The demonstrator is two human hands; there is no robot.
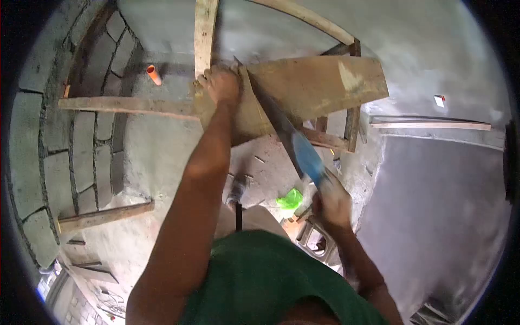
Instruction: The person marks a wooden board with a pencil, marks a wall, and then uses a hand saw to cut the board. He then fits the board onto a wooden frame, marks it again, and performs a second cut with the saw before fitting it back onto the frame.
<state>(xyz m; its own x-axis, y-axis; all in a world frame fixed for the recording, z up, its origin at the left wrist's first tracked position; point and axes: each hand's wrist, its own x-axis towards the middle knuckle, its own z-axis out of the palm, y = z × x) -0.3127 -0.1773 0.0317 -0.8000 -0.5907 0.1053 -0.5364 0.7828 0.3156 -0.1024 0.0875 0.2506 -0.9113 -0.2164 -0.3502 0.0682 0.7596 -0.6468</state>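
A hand saw [279,122] with a blue handle [307,157] lies slantwise across a brown wooden board [314,84], its blade at the board near the left end. My right hand [331,200] is wrapped round the saw's handle, slightly blurred. On the board's left end rests my left hand [221,85], its fingers curled over the far edge and gripping it. The board lies on a wooden frame [352,97], tilted a little up to the right.
A light upright timber [205,38] and a horizontal timber [127,105] adjoin the board. An orange pipe [154,75] sticks out beyond. Below are a green plastic bag [290,199] and a hollow block [314,238]. A block wall [59,157] stands at the left.
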